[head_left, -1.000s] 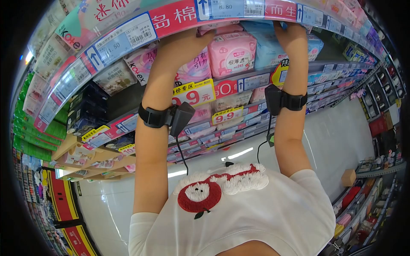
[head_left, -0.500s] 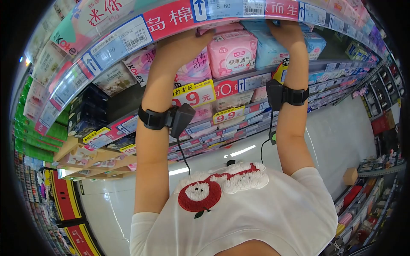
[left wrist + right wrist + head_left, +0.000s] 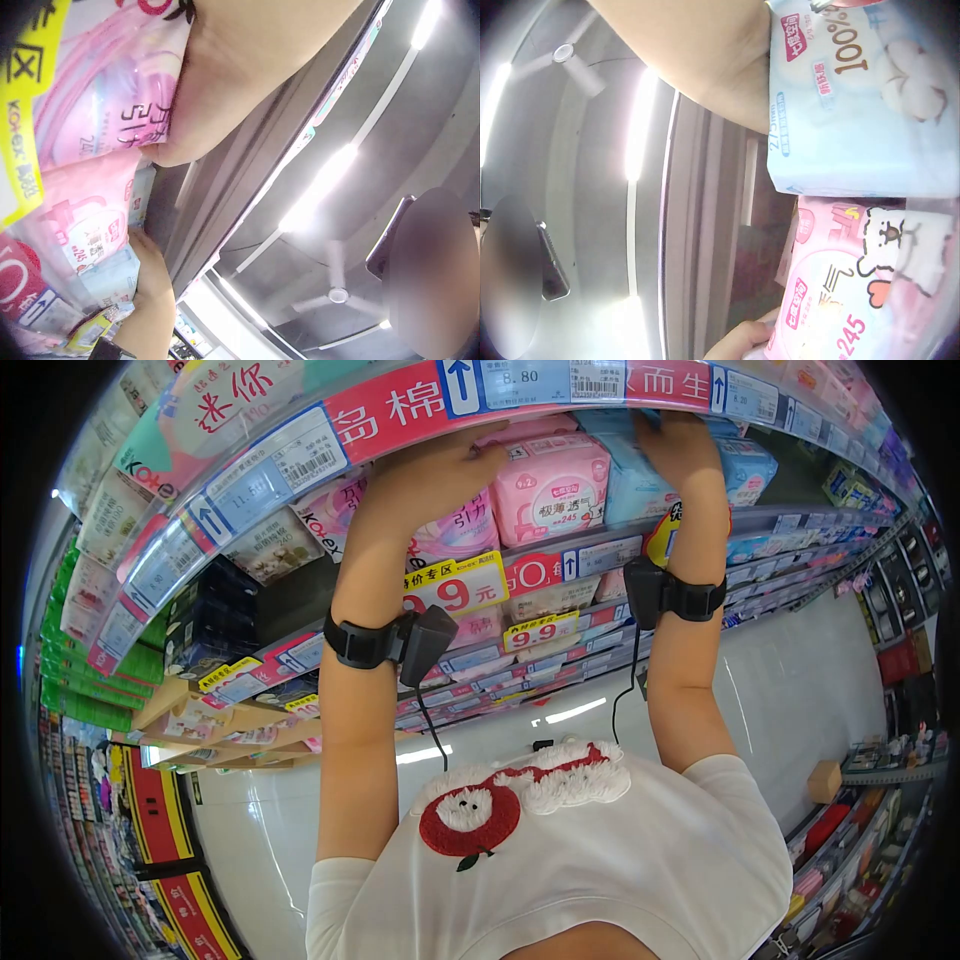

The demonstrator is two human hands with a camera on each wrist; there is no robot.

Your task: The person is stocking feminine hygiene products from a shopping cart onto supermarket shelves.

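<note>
My left hand point(image 3: 445, 475) reaches over the purple-pink Kotex packs point(image 3: 455, 525), under the upper shelf edge. Its thumb side lies close to the upper left corner of a pink sanitary pad pack point(image 3: 550, 490) marked 245; its other fingers are largely hidden. My right hand point(image 3: 685, 450) lies over the top of a light blue pad pack point(image 3: 635, 475), fingers stretched toward the back of the shelf. In the right wrist view, the blue pack point(image 3: 862, 105) stands against the pink one point(image 3: 847, 277), with my left hand point(image 3: 742, 341) at the pink pack's far side.
An upper shelf with a price strip point(image 3: 400, 410) overhangs both hands. Yellow price cards point(image 3: 455, 582) stick out below the packs. Dark boxes point(image 3: 215, 615) and green packs point(image 3: 90, 680) sit at the left. Another shelf row point(image 3: 860, 840) stands right across the pale floor.
My right hand has come slightly lower over the blue pack, more of it showing below the upper shelf edge. The left hand stays by the pink pack. The head view shifts a little.
</note>
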